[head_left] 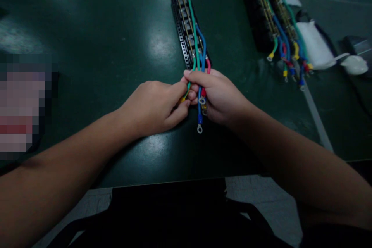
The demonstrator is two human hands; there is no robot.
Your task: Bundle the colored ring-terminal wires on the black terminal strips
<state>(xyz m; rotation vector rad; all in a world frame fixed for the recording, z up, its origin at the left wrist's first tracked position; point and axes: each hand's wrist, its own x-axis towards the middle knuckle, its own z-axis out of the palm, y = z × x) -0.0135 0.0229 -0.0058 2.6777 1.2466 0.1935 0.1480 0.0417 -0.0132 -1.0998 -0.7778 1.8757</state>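
Note:
A long black terminal block (186,27) lies on the green tabletop, pointing away from me. Green, blue and red wires run from it toward me. My right hand (217,91) is closed around this bundle at the block's near end, thumb on top. Below its fingers hang a blue wire (199,118) with a ring terminal and a red-sleeved ring terminal (202,99). My left hand (158,102) pinches the yellow-sleeved end of a green wire (188,86), just left of the bundle. Its fingertips partly hide that end.
Two similar wired terminal blocks (260,15) lie at the back right, their ring terminals toward me. Beyond them are a white packet (315,42) and a white object (354,64) with a cord. A pixelated patch (23,108) covers something at the left. The table's front edge (174,183) is near my body.

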